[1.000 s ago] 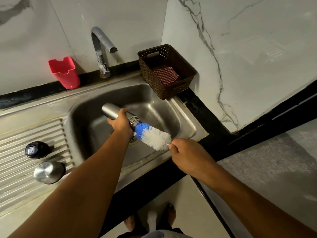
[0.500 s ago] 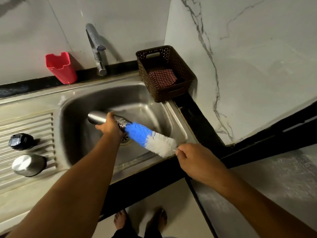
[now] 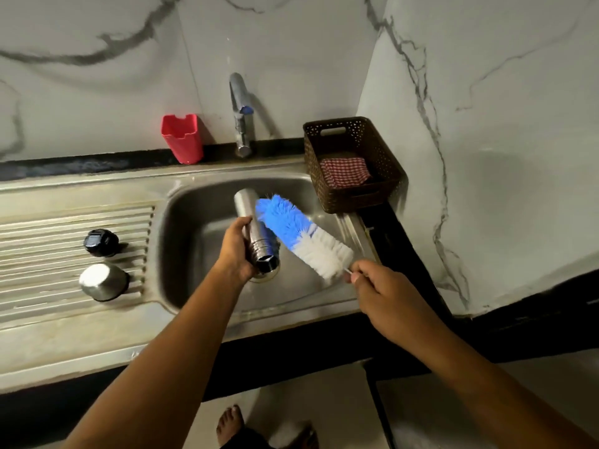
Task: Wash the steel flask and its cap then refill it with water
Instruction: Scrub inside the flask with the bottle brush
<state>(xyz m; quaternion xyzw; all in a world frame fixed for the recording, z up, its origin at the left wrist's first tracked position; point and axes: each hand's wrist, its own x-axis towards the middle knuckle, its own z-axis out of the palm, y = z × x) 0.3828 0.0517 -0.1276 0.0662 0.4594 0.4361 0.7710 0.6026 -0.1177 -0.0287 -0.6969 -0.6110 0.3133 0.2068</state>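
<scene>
Standing at the sink [image 3: 176, 202], gripped the flask [image 3: 249, 218] near its neck with the left hand [image 3: 236, 251], fingers curled round it, and tilted it over the basin with the mouth toward the camera. Pinched the thin handle of the brush [image 3: 301, 236] in the right hand [image 3: 384, 288], fingers closed on it. Laid the bristles against the flask's side, outside the mouth. Saw no water running from the tap [image 3: 239, 105]. Judged the wash about midway: scrubbing of the flask in hand, rinsing likely left. Left the black cap [image 3: 99, 243] and the steel cup [image 3: 103, 281] on the ridged part of the table [image 3: 48, 335], well apart from the flask. Could not tell whether either was washed. Reckoned the refill not yet begun.
</scene>
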